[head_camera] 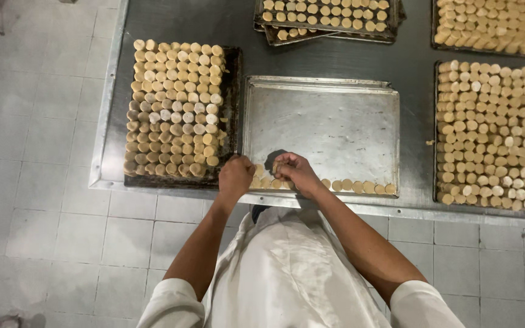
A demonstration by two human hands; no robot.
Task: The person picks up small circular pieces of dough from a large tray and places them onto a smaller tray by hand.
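White apron (pixel 287 273) seen nearest, left hand (pixel 236 176) closed at tray (pixel 323 121) edge, right hand (pixel 294 171) pinching dough round (pixel 276 165), row of rounds (pixel 360 186) laid along tray front.

Right hand (pixel 296 172) hiding its dough piece, far trays (pixel 487 27) cut off at top edge

Both bare forearms are reaching up from the lower centre of the frame, converging toward the middle. The left hand (pixel 236 176) is curling into a loose fist, knuckles up. The right hand (pixel 296 172) is pinching, fingers bent downward, close beside it.
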